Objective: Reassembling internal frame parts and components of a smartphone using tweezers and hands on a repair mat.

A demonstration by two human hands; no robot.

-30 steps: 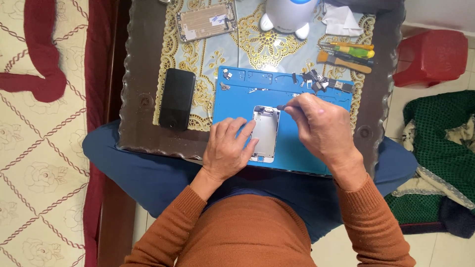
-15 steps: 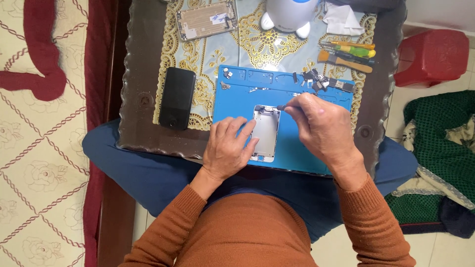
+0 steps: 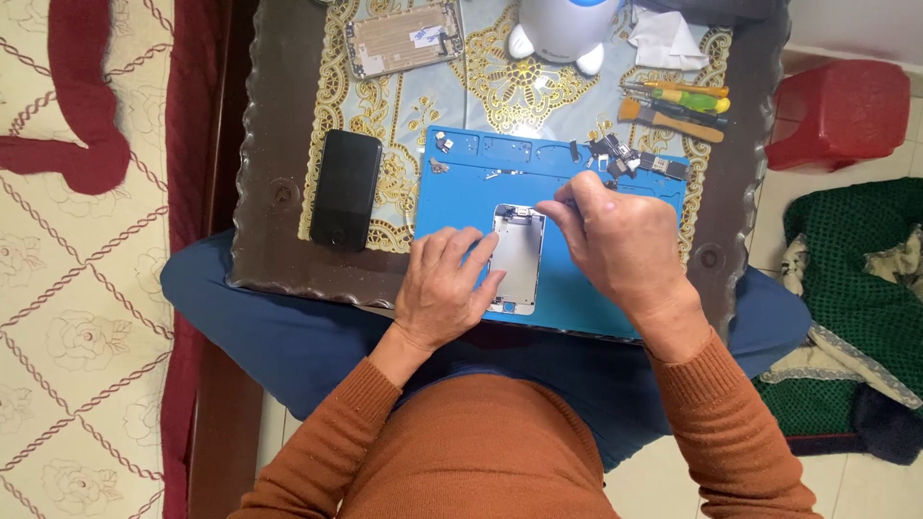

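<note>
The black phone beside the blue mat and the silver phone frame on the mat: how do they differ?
The black phone lies on the patterned cloth, left of the blue mat; the silver phone frame lies on the mat. The black phone is untouched, while the left hand steadies the frame and the right hand works at its top edge. One is dark, the other pale metal. Both lie flat, lengthwise away from the person.

My black phone [image 3: 345, 187] lying left of the blue mat [image 3: 586, 288], gold phone shell [image 3: 404, 38] beyond it, screwdrivers [image 3: 678, 101] at its far right corner, red stool [image 3: 841, 111] further right, white lamp base [image 3: 567, 24] above.
</note>
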